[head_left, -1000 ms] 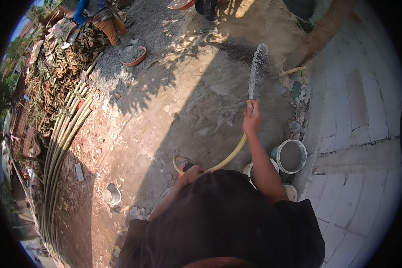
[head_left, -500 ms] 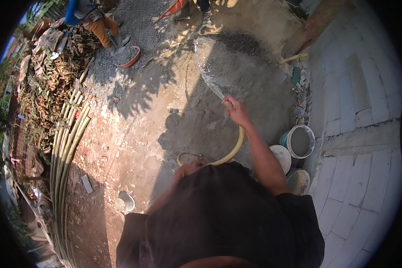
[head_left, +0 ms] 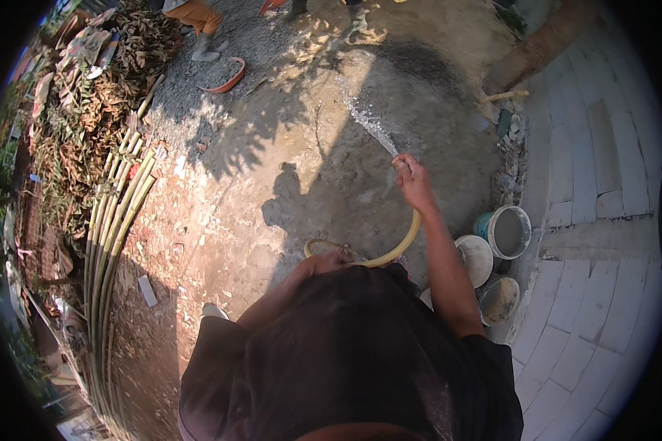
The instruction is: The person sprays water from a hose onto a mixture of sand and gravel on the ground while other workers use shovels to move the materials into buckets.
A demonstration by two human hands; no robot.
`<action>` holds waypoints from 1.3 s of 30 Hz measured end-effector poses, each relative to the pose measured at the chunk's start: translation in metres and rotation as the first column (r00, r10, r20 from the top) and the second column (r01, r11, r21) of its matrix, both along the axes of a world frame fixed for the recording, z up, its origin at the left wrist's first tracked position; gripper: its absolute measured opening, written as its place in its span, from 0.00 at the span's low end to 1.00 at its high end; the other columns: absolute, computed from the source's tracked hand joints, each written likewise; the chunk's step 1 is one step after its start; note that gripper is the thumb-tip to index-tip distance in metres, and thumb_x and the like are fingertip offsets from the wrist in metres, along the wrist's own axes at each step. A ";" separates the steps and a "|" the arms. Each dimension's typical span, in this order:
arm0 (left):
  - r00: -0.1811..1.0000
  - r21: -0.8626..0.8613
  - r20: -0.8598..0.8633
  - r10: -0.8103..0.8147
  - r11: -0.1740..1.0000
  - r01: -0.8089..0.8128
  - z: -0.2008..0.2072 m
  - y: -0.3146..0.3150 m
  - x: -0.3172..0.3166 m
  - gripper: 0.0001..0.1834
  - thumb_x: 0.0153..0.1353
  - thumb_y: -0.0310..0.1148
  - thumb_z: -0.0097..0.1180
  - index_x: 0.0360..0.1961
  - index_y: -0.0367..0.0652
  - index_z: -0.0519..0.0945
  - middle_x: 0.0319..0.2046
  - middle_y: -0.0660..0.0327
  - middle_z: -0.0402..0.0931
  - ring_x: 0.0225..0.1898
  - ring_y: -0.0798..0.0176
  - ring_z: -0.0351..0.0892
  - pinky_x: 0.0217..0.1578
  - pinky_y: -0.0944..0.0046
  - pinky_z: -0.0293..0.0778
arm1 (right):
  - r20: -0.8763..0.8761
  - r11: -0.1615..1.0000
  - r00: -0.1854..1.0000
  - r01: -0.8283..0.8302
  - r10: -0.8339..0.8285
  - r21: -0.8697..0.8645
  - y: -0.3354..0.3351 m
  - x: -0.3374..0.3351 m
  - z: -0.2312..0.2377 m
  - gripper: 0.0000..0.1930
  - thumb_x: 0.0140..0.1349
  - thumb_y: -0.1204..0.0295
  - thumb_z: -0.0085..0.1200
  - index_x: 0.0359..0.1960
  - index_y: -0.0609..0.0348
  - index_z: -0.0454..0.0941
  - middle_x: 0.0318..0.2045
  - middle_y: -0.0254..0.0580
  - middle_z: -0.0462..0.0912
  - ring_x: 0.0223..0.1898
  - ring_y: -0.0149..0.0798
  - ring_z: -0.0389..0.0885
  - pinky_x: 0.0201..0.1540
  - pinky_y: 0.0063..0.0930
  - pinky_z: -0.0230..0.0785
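A pale yellow hose (head_left: 399, 246) curves in front of my body. Near its open end my right hand (head_left: 413, 180) is closed around it, arm stretched forward. A spray of water (head_left: 371, 126) leaves that end, thrown forward and a little left over wet grey ground (head_left: 434, 117). Close to my waist my left hand (head_left: 331, 261) is closed on the hose farther back, its fingers partly hidden by the dark shirt. A thin loop of hose shows just beyond this hand.
Buckets (head_left: 509, 231) of grey matter stand at right beside a block wall (head_left: 596, 279). Bamboo poles (head_left: 118, 235) and dry leaves (head_left: 103, 95) lie left. Far off, a red-orange basin (head_left: 232, 79) of gravel sits near a person's boot (head_left: 204, 50); another person's boots (head_left: 357, 22) stand beyond.
My right hand and the hose end have shifted right in the picture, and the water spray looks shorter. The whole scene has also shifted a little with my head.
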State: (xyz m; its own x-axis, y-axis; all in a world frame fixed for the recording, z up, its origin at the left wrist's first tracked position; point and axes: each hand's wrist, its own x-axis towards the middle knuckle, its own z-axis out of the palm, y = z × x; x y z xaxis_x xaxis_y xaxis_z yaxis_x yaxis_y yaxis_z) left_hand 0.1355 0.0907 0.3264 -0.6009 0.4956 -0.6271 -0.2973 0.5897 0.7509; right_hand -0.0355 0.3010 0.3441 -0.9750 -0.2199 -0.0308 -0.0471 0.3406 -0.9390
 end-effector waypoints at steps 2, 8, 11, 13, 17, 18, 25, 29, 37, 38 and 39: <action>1.000 0.035 -0.011 0.023 0.999 -0.022 -0.016 -0.008 0.003 0.22 0.64 0.49 0.50 0.36 0.37 0.81 0.30 0.49 0.80 0.35 0.57 0.80 0.38 0.56 0.71 | -0.065 0.999 0.997 0.043 -0.043 0.006 -0.006 -0.002 0.002 0.09 0.68 0.69 0.40 0.40 0.56 0.73 0.16 0.32 0.66 0.19 0.26 0.65 0.24 0.26 0.60; 0.995 0.107 -0.089 0.052 0.993 -0.043 -0.043 -0.016 0.005 0.22 0.63 0.49 0.49 0.40 0.39 0.81 0.34 0.49 0.81 0.40 0.57 0.80 0.46 0.59 0.70 | -0.169 0.998 0.986 0.004 0.006 0.061 -0.016 -0.008 0.005 0.09 0.69 0.68 0.40 0.39 0.56 0.73 0.16 0.31 0.66 0.19 0.25 0.65 0.24 0.24 0.59; 0.994 0.118 -0.076 0.075 0.991 -0.066 -0.055 -0.016 0.009 0.21 0.64 0.47 0.49 0.39 0.38 0.81 0.34 0.48 0.80 0.39 0.56 0.79 0.53 0.60 0.66 | -0.155 0.995 0.987 -0.019 0.034 0.097 -0.017 -0.009 0.007 0.09 0.68 0.67 0.40 0.39 0.56 0.73 0.16 0.31 0.66 0.19 0.25 0.64 0.23 0.25 0.59; 0.993 0.148 -0.074 0.093 0.986 -0.082 -0.070 -0.018 0.012 0.20 0.64 0.45 0.49 0.38 0.37 0.81 0.33 0.47 0.80 0.38 0.56 0.79 0.57 0.60 0.63 | -0.116 0.984 0.989 -0.075 0.095 0.164 -0.017 -0.010 0.003 0.09 0.68 0.67 0.40 0.39 0.56 0.72 0.16 0.31 0.67 0.18 0.24 0.64 0.23 0.25 0.59; 0.994 0.207 -0.108 -0.017 0.978 0.039 -0.070 -0.014 0.008 0.16 0.62 0.40 0.50 0.34 0.36 0.80 0.30 0.46 0.78 0.37 0.53 0.79 0.61 0.60 0.58 | 0.082 0.976 0.981 -0.187 0.178 0.109 -0.007 -0.007 -0.012 0.09 0.64 0.69 0.42 0.37 0.56 0.74 0.15 0.34 0.69 0.17 0.29 0.67 0.21 0.28 0.60; 0.996 0.198 -0.078 -0.035 0.979 0.050 -0.058 -0.013 0.006 0.16 0.62 0.39 0.50 0.33 0.36 0.80 0.30 0.46 0.78 0.37 0.52 0.79 0.61 0.60 0.58 | 0.197 0.969 0.959 -0.224 0.202 0.101 -0.002 -0.004 -0.015 0.08 0.63 0.69 0.42 0.37 0.56 0.74 0.15 0.33 0.69 0.16 0.27 0.66 0.19 0.27 0.59; 0.995 0.068 -0.004 -0.098 0.993 0.098 -0.048 -0.009 0.007 0.16 0.61 0.40 0.51 0.37 0.38 0.81 0.33 0.48 0.79 0.38 0.52 0.79 0.56 0.57 0.63 | 0.536 0.994 0.843 -0.091 0.044 0.061 0.041 0.021 -0.048 0.09 0.65 0.67 0.41 0.40 0.53 0.73 0.16 0.31 0.67 0.15 0.25 0.64 0.14 0.25 0.53; 0.995 0.070 -0.044 -0.094 0.993 0.097 -0.057 -0.009 0.008 0.16 0.61 0.43 0.51 0.39 0.41 0.82 0.35 0.49 0.79 0.40 0.53 0.79 0.49 0.57 0.67 | 0.470 0.965 0.843 0.246 -0.261 0.093 0.080 0.049 -0.082 0.09 0.66 0.64 0.41 0.38 0.52 0.73 0.16 0.30 0.67 0.12 0.24 0.61 0.11 0.22 0.53; 0.986 -0.033 0.006 -0.164 0.986 0.164 -0.012 0.015 -0.014 0.24 0.63 0.53 0.48 0.37 0.43 0.83 0.34 0.50 0.81 0.38 0.56 0.80 0.44 0.59 0.70 | -0.132 0.780 0.788 0.614 -0.601 0.119 0.134 0.089 -0.131 0.10 0.66 0.66 0.41 0.41 0.56 0.73 0.17 0.33 0.69 0.12 0.26 0.64 0.12 0.25 0.56; 0.987 -0.056 0.056 -0.151 0.986 0.154 0.001 0.016 -0.014 0.22 0.64 0.50 0.49 0.36 0.40 0.82 0.34 0.50 0.79 0.38 0.55 0.78 0.46 0.59 0.69 | 0.094 0.835 0.831 0.539 -0.549 0.112 0.121 0.086 -0.104 0.10 0.66 0.66 0.42 0.40 0.57 0.73 0.17 0.33 0.70 0.13 0.26 0.65 0.14 0.25 0.57; 0.986 -0.068 0.078 -0.148 0.986 0.153 0.003 0.014 -0.013 0.21 0.64 0.48 0.49 0.35 0.38 0.81 0.33 0.49 0.78 0.38 0.54 0.78 0.47 0.58 0.68 | 0.310 0.878 0.825 0.471 -0.472 0.085 0.112 0.085 -0.086 0.10 0.67 0.67 0.42 0.39 0.58 0.73 0.17 0.33 0.70 0.14 0.26 0.67 0.15 0.25 0.58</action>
